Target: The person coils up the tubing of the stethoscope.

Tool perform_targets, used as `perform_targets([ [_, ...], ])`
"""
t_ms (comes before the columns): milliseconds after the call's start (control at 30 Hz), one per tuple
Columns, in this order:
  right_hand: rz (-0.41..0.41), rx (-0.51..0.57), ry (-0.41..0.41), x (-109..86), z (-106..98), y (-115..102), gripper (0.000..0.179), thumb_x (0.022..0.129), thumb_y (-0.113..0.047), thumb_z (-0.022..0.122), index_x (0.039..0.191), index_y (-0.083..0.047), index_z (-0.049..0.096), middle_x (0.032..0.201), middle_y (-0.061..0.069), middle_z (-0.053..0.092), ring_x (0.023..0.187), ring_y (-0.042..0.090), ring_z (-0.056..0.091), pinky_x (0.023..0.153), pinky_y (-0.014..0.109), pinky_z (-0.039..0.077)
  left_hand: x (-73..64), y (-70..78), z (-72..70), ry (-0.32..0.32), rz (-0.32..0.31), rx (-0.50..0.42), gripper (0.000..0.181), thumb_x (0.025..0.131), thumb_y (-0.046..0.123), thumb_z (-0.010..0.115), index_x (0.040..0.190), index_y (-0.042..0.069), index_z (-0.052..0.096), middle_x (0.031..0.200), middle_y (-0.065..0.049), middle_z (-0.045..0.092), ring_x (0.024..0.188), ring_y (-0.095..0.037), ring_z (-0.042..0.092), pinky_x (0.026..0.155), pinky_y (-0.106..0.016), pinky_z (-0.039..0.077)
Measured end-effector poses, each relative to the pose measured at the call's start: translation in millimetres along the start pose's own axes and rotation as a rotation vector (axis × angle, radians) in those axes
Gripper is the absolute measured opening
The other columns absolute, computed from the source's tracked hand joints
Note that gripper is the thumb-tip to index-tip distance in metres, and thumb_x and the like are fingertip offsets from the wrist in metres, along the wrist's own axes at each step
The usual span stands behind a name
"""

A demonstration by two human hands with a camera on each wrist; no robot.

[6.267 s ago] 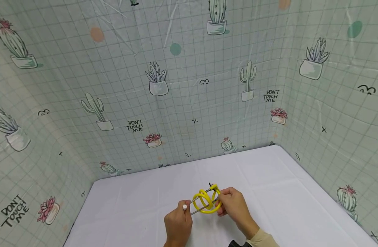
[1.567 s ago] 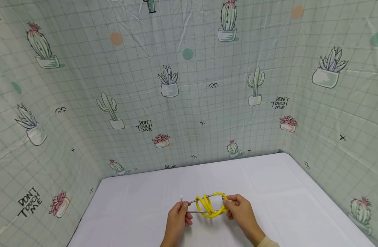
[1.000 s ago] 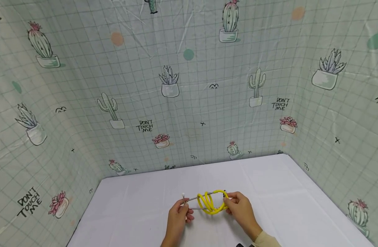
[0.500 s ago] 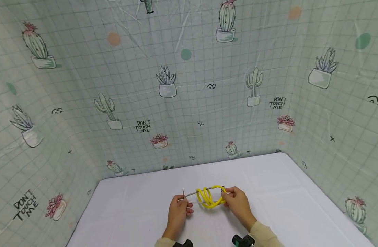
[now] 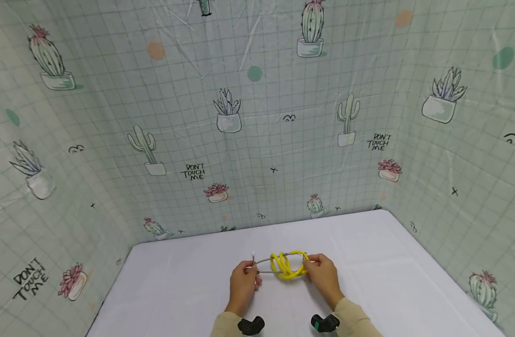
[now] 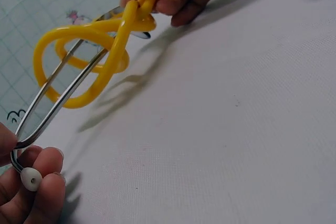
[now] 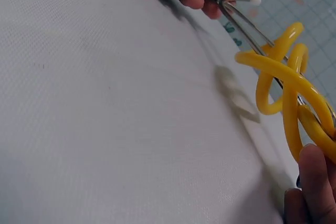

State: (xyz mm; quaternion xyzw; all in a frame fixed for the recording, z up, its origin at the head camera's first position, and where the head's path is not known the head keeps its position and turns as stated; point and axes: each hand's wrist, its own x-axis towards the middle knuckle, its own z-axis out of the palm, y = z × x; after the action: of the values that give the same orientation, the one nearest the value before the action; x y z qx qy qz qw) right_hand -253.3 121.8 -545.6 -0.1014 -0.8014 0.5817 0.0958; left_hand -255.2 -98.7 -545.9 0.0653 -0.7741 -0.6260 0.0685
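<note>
A stethoscope with yellow tubing is stretched between my two hands over the white table. Its tubing winds in loops around the two metal ear tubes. My left hand pinches the ear-tube end at the left; one white ear tip points up and the other shows beside the curled fingers. At the opposite end, my right hand grips the yellow tubing between thumb and fingers. The chest piece is mostly hidden near that hand.
A white cloth covers the table. Behind and at both sides hangs a pale green grid curtain printed with cacti. Black devices sit at the left wrist and right wrist.
The stethoscope has turned from slanting to nearly level, an ear tip now upward. Lately both hands have moved slightly farther from me, bringing both sleeves into view. Both grips are kept.
</note>
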Motion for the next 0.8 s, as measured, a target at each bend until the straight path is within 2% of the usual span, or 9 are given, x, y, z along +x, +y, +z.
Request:
perform_targets([
  [233, 0.002, -0.035, 0.029, 0.5, 1.1, 2.5, 0.029, 0.094, -0.02, 0.068, 0.111, 0.003, 0.065, 0.074, 0.004, 0.062, 0.061, 0.016, 0.059, 0.055, 0.025, 0.046, 2.6, -0.5, 1.7, 0.002, 0.004, 0.018, 0.018, 0.098, 0.004, 0.059, 0.112, -0.004, 0.067, 0.083, -0.009, 0.068, 0.06, -0.013, 0.062, 0.05, -0.024, 0.053],
  [533, -0.007, -0.068, 0.03, 4.5, 2.2, 8.6, 0.03, 0.094, -0.022, 0.069, 0.111, 0.002, 0.067, 0.071, 0.001, 0.064, 0.059, 0.014, 0.06, 0.055, 0.024, 0.046, 4.4, -10.1, 5.4, 0.044, 0.019, 0.009, 0.019, 0.096, 0.001, 0.059, 0.111, -0.006, 0.069, 0.084, -0.01, 0.069, 0.063, -0.014, 0.064, 0.054, -0.021, 0.054],
  [633, -0.01, -0.07, 0.022, 4.3, 1.4, 12.6, 0.031, 0.094, -0.024, 0.07, 0.112, 0.001, 0.067, 0.072, 0.0, 0.064, 0.059, 0.014, 0.06, 0.055, 0.024, 0.046, 3.4, -12.1, 7.5, 0.087, 0.037, 0.029, 0.022, 0.095, 0.002, 0.058, 0.113, -0.005, 0.069, 0.084, -0.009, 0.07, 0.063, -0.014, 0.064, 0.054, -0.023, 0.054],
  [800, -0.032, -0.025, -0.021, 5.6, -0.5, 18.9, 0.027, 0.095, -0.022, 0.071, 0.11, 0.0, 0.068, 0.074, 0.002, 0.064, 0.057, 0.015, 0.061, 0.054, 0.024, 0.047, 0.4, -13.8, 10.4, 0.238, 0.11, 0.195, 0.022, 0.093, 0.009, 0.061, 0.111, 0.004, 0.072, 0.085, 0.001, 0.069, 0.073, -0.011, 0.061, 0.066, -0.029, 0.051],
])
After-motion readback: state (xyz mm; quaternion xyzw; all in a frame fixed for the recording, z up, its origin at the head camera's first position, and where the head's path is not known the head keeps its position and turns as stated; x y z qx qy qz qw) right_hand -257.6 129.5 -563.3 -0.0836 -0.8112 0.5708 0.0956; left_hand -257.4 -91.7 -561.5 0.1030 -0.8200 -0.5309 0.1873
